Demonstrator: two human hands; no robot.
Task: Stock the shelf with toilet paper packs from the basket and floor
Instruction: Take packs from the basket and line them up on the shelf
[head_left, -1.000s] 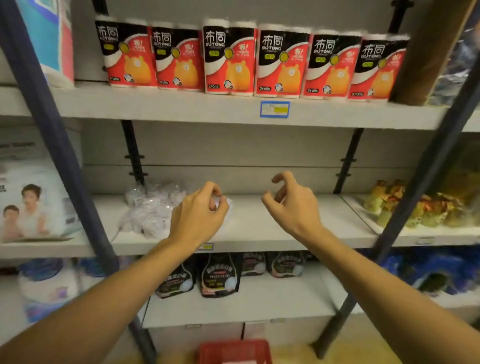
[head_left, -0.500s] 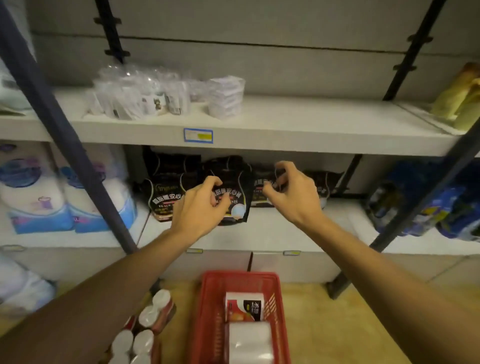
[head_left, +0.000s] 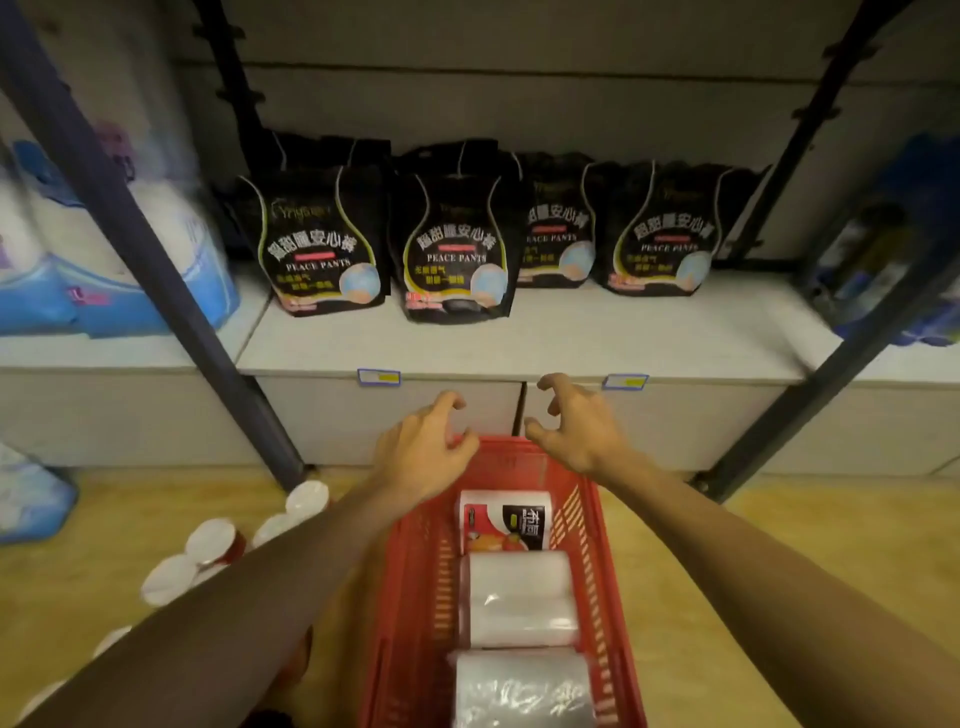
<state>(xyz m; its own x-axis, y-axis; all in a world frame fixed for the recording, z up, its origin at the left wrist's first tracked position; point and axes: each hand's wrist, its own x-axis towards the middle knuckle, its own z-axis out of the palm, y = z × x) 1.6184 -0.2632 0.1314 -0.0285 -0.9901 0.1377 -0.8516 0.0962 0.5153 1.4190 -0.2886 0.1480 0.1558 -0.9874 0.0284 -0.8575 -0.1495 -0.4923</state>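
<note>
**Packs in basket, both hands empty above its far end**

Packs of toilet paper lie in a row along the red basket (head_left: 597, 519) on the floor. We count three: a printed red-and-white pack (head_left: 505, 521) at the far end, a plain clear-wrapped pack (head_left: 519, 597) in the middle, and a second clear-wrapped pack (head_left: 522, 691) nearest us, cut off by the bottom edge. Each touches its neighbour.

More packs on the floor (head_left: 208, 551) sit left of the basket, roll ends facing up, partly hidden behind our left forearm.

Our left hand (head_left: 423, 452) hovers over the basket's far rim, fingers (head_left: 449, 402) loosely curled and spread, holding nothing. Our right hand (head_left: 576, 431) is just beside it, over the far right corner, fingers (head_left: 553, 382) hooked and apart, thumb out, also holding nothing. We cannot tell whether either hand touches the rim.

Beyond the basket stands the lowest shelf (head_left: 571, 338), with two blue-edged price tags (head_left: 379, 376) on its front lip. Four black pouches (head_left: 457, 249) marked PEACE PANTS stand on it toward the back. Dark slanted uprights (head_left: 156, 260) frame the bay. On the neighbouring shelf to the left are blurred blue-and-white bulk packs (head_left: 104, 270); blurred blue goods (head_left: 893, 234) sit at the right.
</note>
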